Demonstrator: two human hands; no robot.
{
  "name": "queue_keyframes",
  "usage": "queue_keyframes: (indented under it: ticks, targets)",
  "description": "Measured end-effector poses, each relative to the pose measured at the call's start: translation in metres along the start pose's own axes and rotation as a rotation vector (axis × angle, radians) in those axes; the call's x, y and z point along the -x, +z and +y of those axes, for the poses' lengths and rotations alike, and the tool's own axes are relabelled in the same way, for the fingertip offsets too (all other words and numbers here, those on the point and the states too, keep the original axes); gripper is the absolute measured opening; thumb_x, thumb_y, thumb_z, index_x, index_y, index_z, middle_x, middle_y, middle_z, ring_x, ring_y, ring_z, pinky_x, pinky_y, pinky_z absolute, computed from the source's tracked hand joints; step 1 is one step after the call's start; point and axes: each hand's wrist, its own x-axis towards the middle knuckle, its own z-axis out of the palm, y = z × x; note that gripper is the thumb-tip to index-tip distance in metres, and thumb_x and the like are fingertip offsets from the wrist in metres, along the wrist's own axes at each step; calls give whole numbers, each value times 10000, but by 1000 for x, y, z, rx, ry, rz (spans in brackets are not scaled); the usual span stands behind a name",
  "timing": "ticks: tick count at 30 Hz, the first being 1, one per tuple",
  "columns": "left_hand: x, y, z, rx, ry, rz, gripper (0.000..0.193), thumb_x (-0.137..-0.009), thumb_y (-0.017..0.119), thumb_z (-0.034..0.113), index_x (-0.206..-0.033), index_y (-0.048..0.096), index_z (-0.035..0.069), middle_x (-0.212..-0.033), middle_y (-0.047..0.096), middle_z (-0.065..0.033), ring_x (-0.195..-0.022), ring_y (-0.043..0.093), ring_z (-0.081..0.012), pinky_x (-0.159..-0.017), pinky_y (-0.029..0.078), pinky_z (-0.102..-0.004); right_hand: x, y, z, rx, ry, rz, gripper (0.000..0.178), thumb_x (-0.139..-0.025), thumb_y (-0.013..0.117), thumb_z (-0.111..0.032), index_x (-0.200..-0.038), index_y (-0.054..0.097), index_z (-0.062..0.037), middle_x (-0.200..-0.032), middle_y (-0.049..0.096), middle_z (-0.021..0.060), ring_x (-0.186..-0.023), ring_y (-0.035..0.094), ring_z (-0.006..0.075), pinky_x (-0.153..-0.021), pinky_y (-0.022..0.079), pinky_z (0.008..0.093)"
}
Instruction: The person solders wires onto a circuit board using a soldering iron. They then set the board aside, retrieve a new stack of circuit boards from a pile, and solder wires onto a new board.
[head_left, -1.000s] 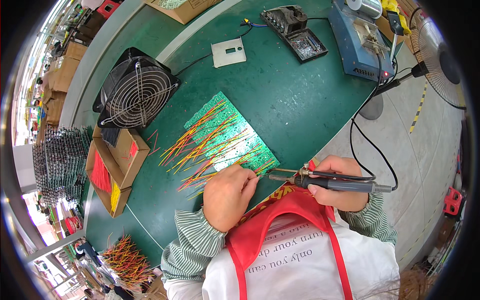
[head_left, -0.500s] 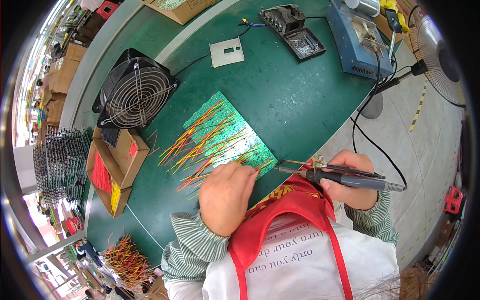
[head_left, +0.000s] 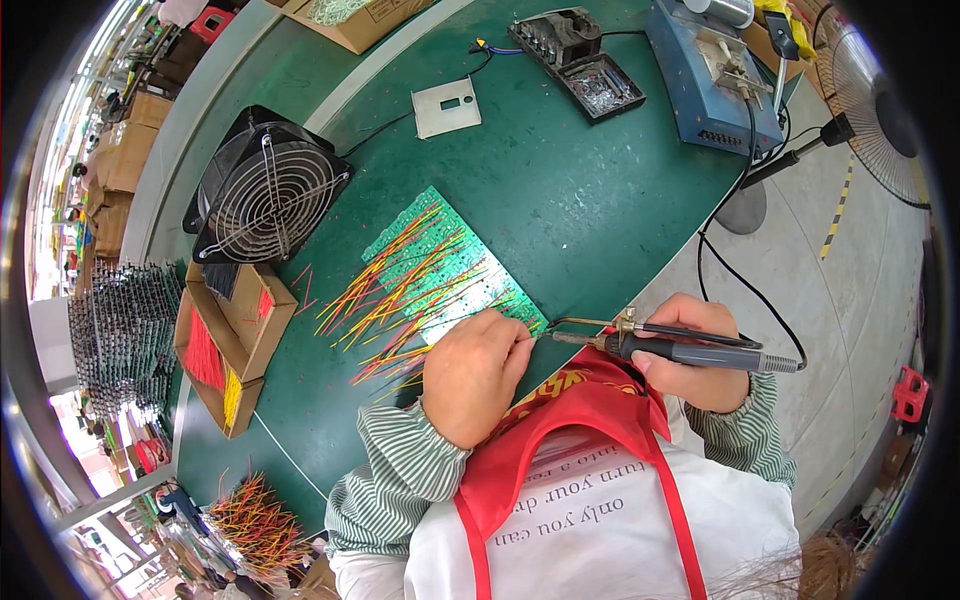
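A green circuit board (head_left: 484, 285) lies at a slant on the table, with rows of red and yellow wires (head_left: 385, 283) fanning out over its left side. My left hand (head_left: 474, 372) is closed in a pinch at the board's near corner; whatever lies between the fingertips is hidden. Wrapped in my right hand (head_left: 708, 345) is a soldering iron (head_left: 690, 354) with a grey handle and a thin curved feed tube (head_left: 590, 321) above its barrel. Its tip points left at that same corner, close beside the left fingertips; I cannot tell whether it touches.
A black fan (head_left: 268, 190) with a wire guard stands left of the board. Cardboard trays (head_left: 268, 335) hold red, yellow and black wires. At the back are a white plate (head_left: 445, 108), a black open box (head_left: 600, 88) and a blue machine (head_left: 705, 95). A cable (head_left: 755, 275) trails from the iron.
My left hand has shifted right and slightly up toward the board's corner. The iron and right hand have moved slightly left and up. The whole view has shifted a little.
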Motion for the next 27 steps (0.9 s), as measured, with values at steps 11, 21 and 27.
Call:
queue_keyframes:
  ticks: [11,21,27]
  targets:
    - [1,-6,-6,-13,6,-5,69,-759,671,74,-788,632,25,-698,569,-85,-608,572,-229,-554,449,-335,-11,9,2,-118,0,126,202,-727,692,-90,-864,564,-13,-746,616,33,-632,541,63,-582,434,217]
    - [-48,-95,-98,-341,13,195,215,-781,686,158,-915,634,-2,-897,606,-134,-818,590,-273,-716,475,-348,-36,33,2,-335,65,187,190,-796,672,-67,-935,557,-6,-767,606,19,-680,549,61,-612,448,217]
    - [-42,-100,-132,140,-229,-40,245,-793,710,152,-916,569,-7,-846,586,-74,-759,577,-156,-665,460,-283,-40,37,-1,-364,55,205,184,-803,656,-50,-943,548,4,-778,611,43,-670,570,76,-609,469,227]
